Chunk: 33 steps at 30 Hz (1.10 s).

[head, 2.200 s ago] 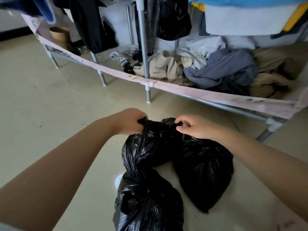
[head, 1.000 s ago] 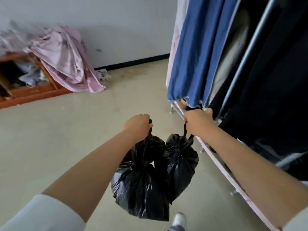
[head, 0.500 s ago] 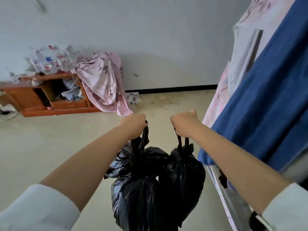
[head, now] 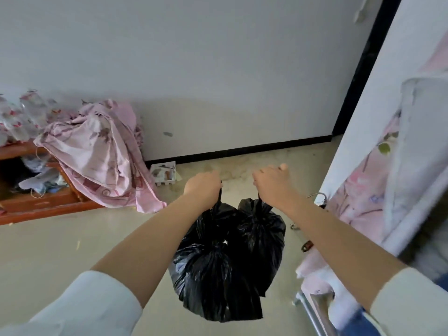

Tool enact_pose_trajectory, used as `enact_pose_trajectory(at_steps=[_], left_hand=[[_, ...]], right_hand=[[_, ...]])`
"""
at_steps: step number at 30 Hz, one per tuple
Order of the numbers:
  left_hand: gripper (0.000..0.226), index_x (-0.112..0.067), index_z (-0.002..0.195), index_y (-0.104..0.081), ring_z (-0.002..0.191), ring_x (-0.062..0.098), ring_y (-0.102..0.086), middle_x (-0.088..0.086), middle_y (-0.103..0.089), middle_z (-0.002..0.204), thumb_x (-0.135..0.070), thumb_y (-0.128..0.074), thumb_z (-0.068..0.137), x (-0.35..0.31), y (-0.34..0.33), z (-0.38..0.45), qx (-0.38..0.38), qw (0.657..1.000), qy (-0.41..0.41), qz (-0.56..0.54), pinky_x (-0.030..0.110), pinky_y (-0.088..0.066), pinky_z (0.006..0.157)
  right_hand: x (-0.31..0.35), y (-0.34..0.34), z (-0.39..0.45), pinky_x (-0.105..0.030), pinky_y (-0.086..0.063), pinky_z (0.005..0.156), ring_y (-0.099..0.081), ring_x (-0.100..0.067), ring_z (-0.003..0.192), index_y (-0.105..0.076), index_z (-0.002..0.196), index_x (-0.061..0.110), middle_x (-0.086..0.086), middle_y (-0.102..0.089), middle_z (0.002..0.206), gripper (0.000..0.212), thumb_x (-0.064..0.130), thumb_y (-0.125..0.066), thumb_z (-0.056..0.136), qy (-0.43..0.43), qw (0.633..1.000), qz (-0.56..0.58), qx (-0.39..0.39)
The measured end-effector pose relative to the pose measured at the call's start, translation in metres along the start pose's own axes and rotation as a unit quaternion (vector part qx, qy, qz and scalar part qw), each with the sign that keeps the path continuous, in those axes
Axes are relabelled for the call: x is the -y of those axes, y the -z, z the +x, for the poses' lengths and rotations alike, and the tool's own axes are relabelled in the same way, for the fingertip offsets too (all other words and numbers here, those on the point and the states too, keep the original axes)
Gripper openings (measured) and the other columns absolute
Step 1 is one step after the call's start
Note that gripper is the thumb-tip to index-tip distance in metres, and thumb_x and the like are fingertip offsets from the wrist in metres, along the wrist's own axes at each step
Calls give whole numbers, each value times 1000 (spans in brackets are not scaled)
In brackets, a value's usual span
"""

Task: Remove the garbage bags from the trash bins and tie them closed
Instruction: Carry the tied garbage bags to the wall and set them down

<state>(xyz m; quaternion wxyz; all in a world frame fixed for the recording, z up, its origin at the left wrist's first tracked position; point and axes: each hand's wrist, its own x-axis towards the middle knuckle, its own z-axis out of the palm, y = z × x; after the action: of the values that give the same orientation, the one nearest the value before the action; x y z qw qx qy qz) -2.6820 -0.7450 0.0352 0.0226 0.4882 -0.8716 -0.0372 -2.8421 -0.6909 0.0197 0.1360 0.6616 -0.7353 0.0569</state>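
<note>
Tied black garbage bags hang in the air in front of me, clear of the floor. My left hand (head: 202, 186) is clenched on the knotted tops of the left bags (head: 213, 267), which hang one below the other. My right hand (head: 272, 183) is clenched on the knotted top of the right bag (head: 263, 236). The bags press against each other between my forearms. Both fists are level, roughly a hand's width apart. No trash bin is in view.
A low wooden shelf (head: 36, 204) with bottles and a draped pink floral cloth (head: 101, 154) stands at the left by the white wall. A small white tray (head: 164, 174) lies at the baseboard. A garment rack with pink fabric (head: 371, 185) is close on my right.
The bags were lifted off the floor and carried while the view turned left, away from the clothes rack toward the white wall. Both hands have kept their grip throughout.
</note>
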Motion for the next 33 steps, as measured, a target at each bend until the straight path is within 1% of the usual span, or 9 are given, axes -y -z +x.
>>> enact_pose_trajectory(at_steps=[3, 6, 14, 18, 22, 25, 28, 31, 33], left_hand=[[19, -1, 108, -49, 102, 34, -57, 17, -61, 111, -12, -41, 95, -1, 1, 93, -34, 999, -14, 12, 36, -41, 67], [28, 0, 110, -48, 105, 34, -56, 18, -60, 113, -23, -36, 98, -7, -2, 198, -46, 998, -30, 18, 36, -38, 70], [24, -1, 106, -50, 100, 34, -58, 17, -61, 109, -20, -37, 98, -41, -6, 466, -20, 999, -45, 23, 34, -37, 66], [28, -2, 105, -49, 99, 31, -57, 16, -60, 109, -25, -34, 98, -70, -12, 592, 1, 997, -79, 11, 33, -37, 68], [28, -2, 106, -49, 101, 32, -55, 17, -59, 112, -24, -33, 98, -104, -22, 728, 9, 992, -126, 4, 33, -36, 70], [30, -1, 108, -48, 103, 32, -55, 17, -59, 113, -24, -32, 99, -138, -33, 827, 26, 985, -172, 13, 33, -36, 70], [26, -2, 108, -47, 101, 31, -56, 16, -58, 112, -22, -33, 99, -175, -44, 923, 41, 977, -211, 17, 32, -38, 70], [21, -2, 107, -47, 99, 30, -56, 16, -59, 109, -17, -36, 97, -218, -54, 1009, 53, 967, -249, 15, 33, -41, 71], [21, -2, 106, -47, 99, 30, -56, 16, -59, 109, -17, -36, 97, -250, -65, 1064, 61, 962, -265, 11, 34, -42, 73]], right_hand=[[-36, -29, 75, -35, -28, 82, -52, -25, 93, -56, 95, 9, -7, -63, 97, 16, 4, -43, 86, -18, 1000, 8, -23], [-82, -61, 162, -37, -30, 84, -53, -27, 96, -56, 95, 8, -8, -63, 96, 17, 2, -46, 83, -26, 999, 7, -41], [-225, -136, 358, -37, -32, 89, -52, -27, 101, -54, 102, 10, -7, -61, 103, 19, 5, -44, 86, -47, 999, -5, 12], [-304, -172, 443, -34, -31, 83, -52, -26, 96, -53, 99, 9, -6, -61, 100, 17, 4, -43, 87, -66, 997, -15, 25], [-399, -206, 530, -32, -21, 75, -54, -26, 91, -54, 96, 8, -7, -62, 96, 16, 13, -39, 93, -88, 994, -37, 48], [-472, -231, 595, -34, -28, 81, -56, -26, 93, -53, 93, 10, -7, -61, 93, 16, 13, -38, 92, -122, 988, -44, 86], [-541, -256, 654, -36, -32, 87, -56, -25, 93, -49, 84, 14, -3, -49, 81, 13, 9, -38, 89, -153, 981, -44, 107], [-606, -280, 699, -35, -30, 86, -56, -26, 94, -54, 91, 10, -7, -58, 89, 16, 8, -38, 89, -188, 971, -42, 142], [-654, -300, 724, -37, -32, 90, -56, -27, 94, -56, 96, 9, -8, -63, 97, 18, 10, -39, 91, -212, 964, -36, 158]])
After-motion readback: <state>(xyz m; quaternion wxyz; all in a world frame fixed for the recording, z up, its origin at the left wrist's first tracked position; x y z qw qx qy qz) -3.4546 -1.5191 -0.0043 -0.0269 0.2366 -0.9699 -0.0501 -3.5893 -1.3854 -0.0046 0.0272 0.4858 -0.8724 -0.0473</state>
